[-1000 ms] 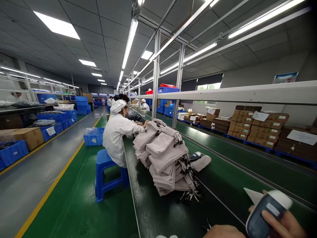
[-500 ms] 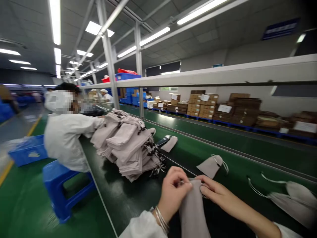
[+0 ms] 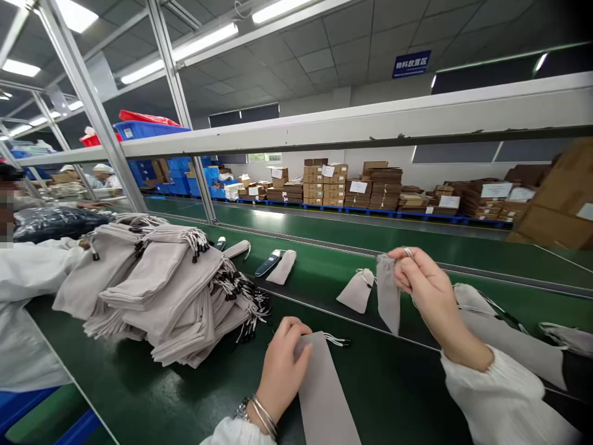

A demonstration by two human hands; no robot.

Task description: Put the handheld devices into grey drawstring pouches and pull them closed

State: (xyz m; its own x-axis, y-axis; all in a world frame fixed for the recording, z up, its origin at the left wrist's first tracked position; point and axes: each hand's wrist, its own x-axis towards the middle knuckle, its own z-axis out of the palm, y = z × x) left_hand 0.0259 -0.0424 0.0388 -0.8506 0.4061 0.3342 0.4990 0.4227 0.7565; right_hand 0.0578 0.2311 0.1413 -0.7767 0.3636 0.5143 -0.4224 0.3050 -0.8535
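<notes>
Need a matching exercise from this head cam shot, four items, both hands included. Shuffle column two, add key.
Column one
1. Left hand
2. Right hand
3. Bag pile
4. Overhead sign

Column two
A. Dark blue with white lettering
B. Pinching the top of a small bag
C. Heaped beside another person's white sleeve
D. At the far end of a long bag

Pairs: 1-D, 2-B, 3-C, 4-A
</notes>
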